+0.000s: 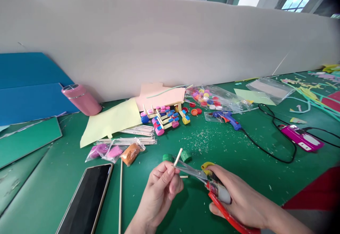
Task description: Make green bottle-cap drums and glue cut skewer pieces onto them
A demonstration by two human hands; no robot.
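Observation:
My left hand (pixel 162 186) pinches a short wooden stick (pixel 177 157) that points up and to the right. My right hand (pixel 239 200) grips red and yellow scissors (pixel 209 182), whose blades close around the stick just above my left fingers. A small cut piece of stick (pixel 183 176) lies on the green mat between my hands. Two green bottle caps (pixel 167 157) (pixel 186 155) sit just beyond the stick.
A phone (pixel 86 198) and a long thin stick (pixel 120 195) lie at the left. Beyond are bags of clay (pixel 114 152), a stick bundle (pixel 132 136), yellow paper (pixel 111 120), a cap-and-stick model (pixel 166 117), a bag of caps (pixel 209 97), a blue glue gun (pixel 228 119), a pink bottle (pixel 81 99) and a pink device (pixel 301 137).

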